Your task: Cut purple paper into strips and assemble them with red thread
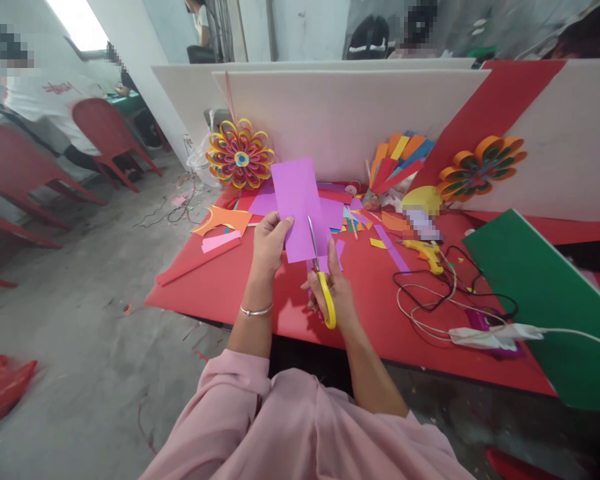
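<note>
My left hand (270, 241) pinches the lower left edge of a purple paper sheet (297, 200), holding it upright over the red table (260, 300). A silver bangle circles that wrist. My right hand (336, 290) grips yellow-handled scissors (320, 273). Their blades point up and sit in the sheet's lower right edge, partway into the paper. Both hands are closed on what they hold.
Paper flowers (240, 159) (480, 167) lean on white boards at the back, beside a fan of coloured strips (397, 163). A yellow glue gun (427, 253), tangled cables, a white power strip (490, 333) and a green board (545, 293) lie right. Red chairs (107, 137) and people are at left.
</note>
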{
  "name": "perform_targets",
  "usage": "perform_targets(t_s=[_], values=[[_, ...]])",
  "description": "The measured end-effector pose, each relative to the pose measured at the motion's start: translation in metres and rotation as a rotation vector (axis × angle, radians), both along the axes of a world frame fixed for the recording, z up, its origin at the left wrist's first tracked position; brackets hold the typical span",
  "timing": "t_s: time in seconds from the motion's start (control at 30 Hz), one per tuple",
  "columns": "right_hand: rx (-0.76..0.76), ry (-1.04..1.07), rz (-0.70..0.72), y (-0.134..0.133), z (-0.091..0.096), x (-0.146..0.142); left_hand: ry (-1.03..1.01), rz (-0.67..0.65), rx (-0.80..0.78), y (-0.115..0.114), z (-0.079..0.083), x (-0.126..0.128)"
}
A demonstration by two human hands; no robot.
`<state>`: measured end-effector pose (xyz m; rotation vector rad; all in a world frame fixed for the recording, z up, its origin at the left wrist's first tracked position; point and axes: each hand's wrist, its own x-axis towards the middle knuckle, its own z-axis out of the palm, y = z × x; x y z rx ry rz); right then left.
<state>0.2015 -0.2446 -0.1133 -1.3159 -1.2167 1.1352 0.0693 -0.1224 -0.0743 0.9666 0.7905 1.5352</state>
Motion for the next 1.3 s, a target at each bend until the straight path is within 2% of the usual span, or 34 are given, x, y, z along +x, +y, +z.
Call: perform_targets(t_s=[0.33, 0.6, 0.7, 0.93, 1.17, 1.3], values=[[0.071, -0.026, 0.04, -0.001, -0.014, 0.01, -0.016, 0.02, -0.044, 0.004, 0.004, 0.001], [0.067, -0.048, 0.037, -0.002, -0.012, 0.012, -0.022, -0.014, -0.087, 0.007, 0.006, 0.001], [0.05, 0.013, -0.005, 0.0, -0.014, 0.01, 0.024, -0.029, -0.104, 0.007, 0.008, 0.001], [0.039, 0.086, -0.004, 0.005, -0.024, 0.012, 0.088, -0.033, -0.029, 0.0, 0.012, 0.0], [0.015, 0.131, -0.011, 0.005, -0.018, 0.009, 0.121, -0.06, -0.022, -0.008, 0.018, -0.001], [-0.02, 0.197, -0.025, 0.004, -0.015, 0.005, 0.057, -0.009, -0.033, -0.006, 0.013, 0.002]])
